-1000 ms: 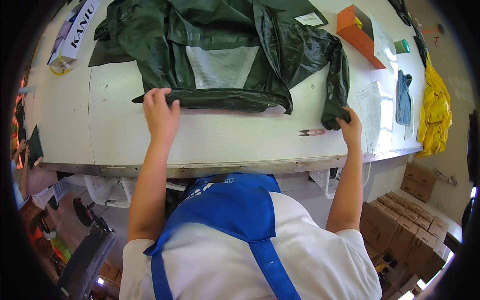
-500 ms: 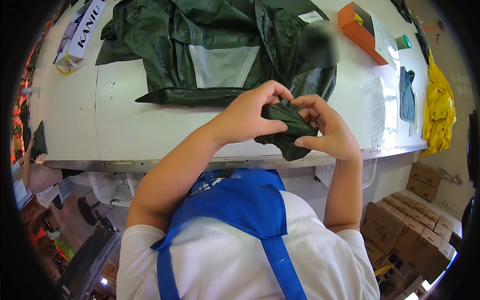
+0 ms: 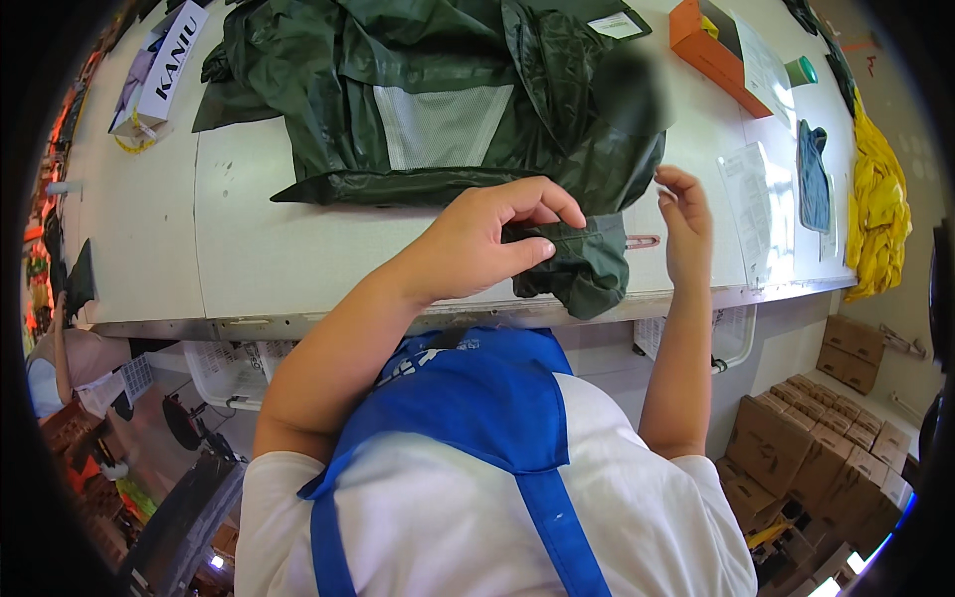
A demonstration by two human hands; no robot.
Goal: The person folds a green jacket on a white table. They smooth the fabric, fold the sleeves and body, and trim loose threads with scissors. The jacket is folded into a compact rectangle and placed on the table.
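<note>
A dark green waterproof jacket with a white mesh panel lies spread over the table. Its gathered sleeve end comes toward me over the table's near edge. My left hand pinches that sleeve end between thumb and fingers, at its left side. To the right, my right hand is off the fabric, fingers bent and a gap between thumb and forefinger, nothing visible in it. A small reddish narrow tool lies between the sleeve and my right hand. A blurred patch hides part of the jacket's right side.
On the white table stand a white box at far left and an orange box at far right. Near the right end are paper sheets, a blue-grey cloth, a green-topped container and hanging yellow fabric.
My right hand has let go of the sleeve end and moved right. The sleeve end now hangs flatter from my left hand, and the reddish tool has come into view.
</note>
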